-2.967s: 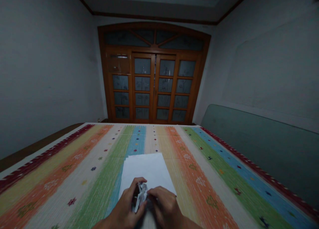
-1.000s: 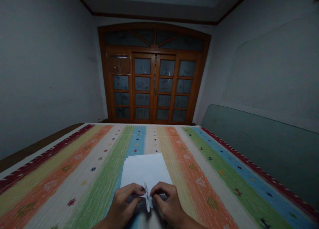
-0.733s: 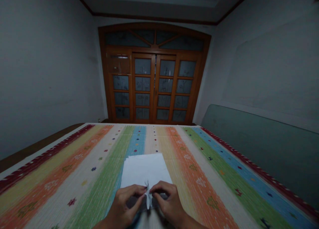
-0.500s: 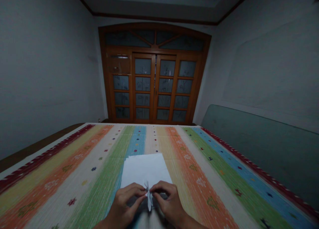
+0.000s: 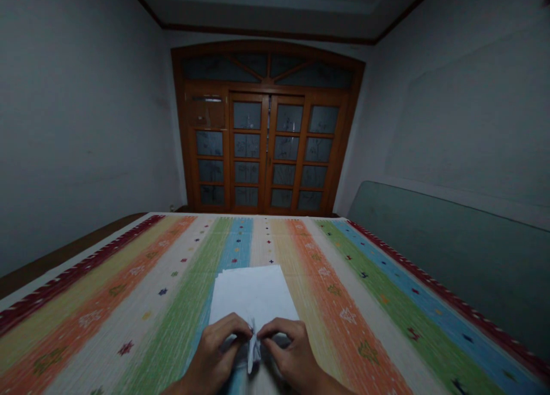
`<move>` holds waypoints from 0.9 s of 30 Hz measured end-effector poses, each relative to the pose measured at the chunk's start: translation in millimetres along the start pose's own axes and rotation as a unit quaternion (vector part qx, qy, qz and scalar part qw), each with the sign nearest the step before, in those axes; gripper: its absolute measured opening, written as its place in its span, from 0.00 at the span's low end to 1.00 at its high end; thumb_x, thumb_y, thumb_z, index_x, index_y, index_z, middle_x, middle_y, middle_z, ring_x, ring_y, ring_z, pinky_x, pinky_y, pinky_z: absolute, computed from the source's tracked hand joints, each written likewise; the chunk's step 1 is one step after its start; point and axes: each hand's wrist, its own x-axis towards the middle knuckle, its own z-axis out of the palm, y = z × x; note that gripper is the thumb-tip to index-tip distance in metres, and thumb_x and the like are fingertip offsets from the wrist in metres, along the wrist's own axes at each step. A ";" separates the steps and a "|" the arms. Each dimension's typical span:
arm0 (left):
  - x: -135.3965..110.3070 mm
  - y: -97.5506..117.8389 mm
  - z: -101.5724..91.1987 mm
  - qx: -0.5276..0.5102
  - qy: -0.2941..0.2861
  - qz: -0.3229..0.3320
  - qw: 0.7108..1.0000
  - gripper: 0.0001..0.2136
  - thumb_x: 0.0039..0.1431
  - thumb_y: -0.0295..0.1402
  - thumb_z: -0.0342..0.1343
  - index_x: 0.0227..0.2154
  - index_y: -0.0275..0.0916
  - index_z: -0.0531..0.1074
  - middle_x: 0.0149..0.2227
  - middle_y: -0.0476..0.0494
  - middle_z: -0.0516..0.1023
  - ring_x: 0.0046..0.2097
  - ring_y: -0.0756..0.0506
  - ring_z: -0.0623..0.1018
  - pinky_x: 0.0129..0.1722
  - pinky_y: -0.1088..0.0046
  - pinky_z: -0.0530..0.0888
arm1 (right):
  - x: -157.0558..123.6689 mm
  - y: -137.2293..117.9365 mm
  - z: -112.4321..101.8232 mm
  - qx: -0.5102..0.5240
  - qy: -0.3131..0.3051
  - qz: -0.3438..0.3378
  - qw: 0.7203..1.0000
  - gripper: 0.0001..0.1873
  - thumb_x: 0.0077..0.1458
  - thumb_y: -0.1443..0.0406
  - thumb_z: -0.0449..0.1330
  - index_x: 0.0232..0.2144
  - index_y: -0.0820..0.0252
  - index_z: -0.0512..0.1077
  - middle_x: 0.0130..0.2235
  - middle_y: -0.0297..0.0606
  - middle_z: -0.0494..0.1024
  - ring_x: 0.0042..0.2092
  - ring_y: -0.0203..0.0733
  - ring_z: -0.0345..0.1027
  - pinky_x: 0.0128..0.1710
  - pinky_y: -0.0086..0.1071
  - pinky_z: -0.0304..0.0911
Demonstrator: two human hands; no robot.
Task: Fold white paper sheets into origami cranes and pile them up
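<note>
Between my hands stands a small folded piece of white paper (image 5: 251, 355), narrow and roughly upright, with thin points at its top. My left hand (image 5: 219, 349) pinches it from the left with thumb and forefinger. From the right, my right hand (image 5: 290, 346) grips it near the top with its fingertips. Just beyond the hands lies a stack of white paper sheets (image 5: 253, 292), its edges slightly uneven at the far left corner. The fingers partly cover the folded paper, so its exact shape is hard to make out.
A striped, colourful tablecloth (image 5: 172, 303) covers the table under the paper. A grey-green glass-like panel (image 5: 451, 257) stands along the right side. Wooden doors with glass panes (image 5: 266, 149) are at the far end, between pale walls (image 5: 86, 109).
The folded paper has turned and its lower end has shifted slightly left, showing more of a side face. Both hands stay on it, the right fingertips a little further left.
</note>
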 end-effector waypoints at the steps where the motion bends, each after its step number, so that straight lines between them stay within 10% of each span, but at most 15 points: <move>1: -0.4 -0.3 0.2 0.004 -0.002 0.002 1.000 0.11 0.57 0.20 0.53 0.32 0.41 0.77 0.30 0.47 0.82 0.32 0.45 0.81 0.34 0.75 0.77 | 0.3 -0.8 -0.3 0.001 -0.001 -0.004 1.000 0.14 0.48 0.76 0.62 0.30 0.56 0.84 0.29 0.36 0.86 0.32 0.44 0.82 0.37 0.32 0.74; 27: -1.5 4.2 1.8 0.069 0.013 0.044 0.997 0.10 0.57 0.19 0.52 0.31 0.42 0.73 0.27 0.50 0.79 0.28 0.47 0.80 0.30 0.78 0.75 | -0.1 -5.7 0.4 -0.032 -0.003 -0.120 0.992 0.13 0.46 0.77 0.57 0.29 0.57 0.77 0.28 0.37 0.80 0.32 0.42 0.75 0.32 0.30 0.63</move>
